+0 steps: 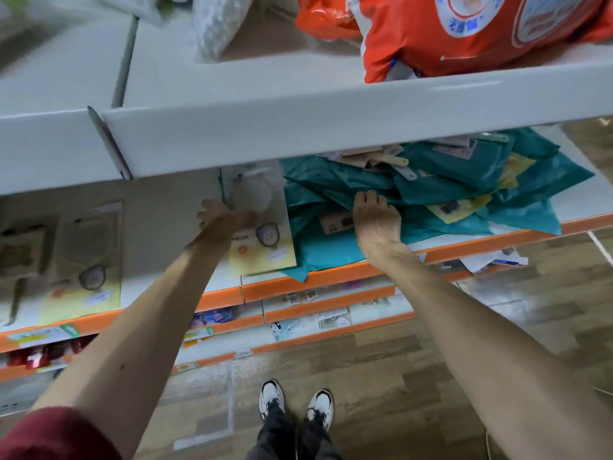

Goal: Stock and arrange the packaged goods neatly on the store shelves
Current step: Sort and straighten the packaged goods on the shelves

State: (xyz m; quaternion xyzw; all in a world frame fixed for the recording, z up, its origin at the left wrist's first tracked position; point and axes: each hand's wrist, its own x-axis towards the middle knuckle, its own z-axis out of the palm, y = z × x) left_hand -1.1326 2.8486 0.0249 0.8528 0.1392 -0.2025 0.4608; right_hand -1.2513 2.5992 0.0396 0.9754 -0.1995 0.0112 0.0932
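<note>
A loose pile of teal packets (pixel 441 190) lies on the white shelf with an orange front edge (pixel 331 277). My right hand (pixel 376 220) rests flat on the left part of the pile, fingers together, palm down. To its left stands a white and yellow carded pack (pixel 265 247) with a round item under clear plastic. My left hand (pixel 222 217) grips that pack at its left edge, fingers curled around it. Whether the right hand pinches a packet is hidden under the palm.
A white upper shelf (pixel 298 127) overhangs the hands and carries a big orange bag (pixel 464 38). Similar carded packs (pixel 86 260) lean at the left. Lower orange-edged shelves hold small goods. Wood-pattern floor and my shoes (pixel 295 403) are below.
</note>
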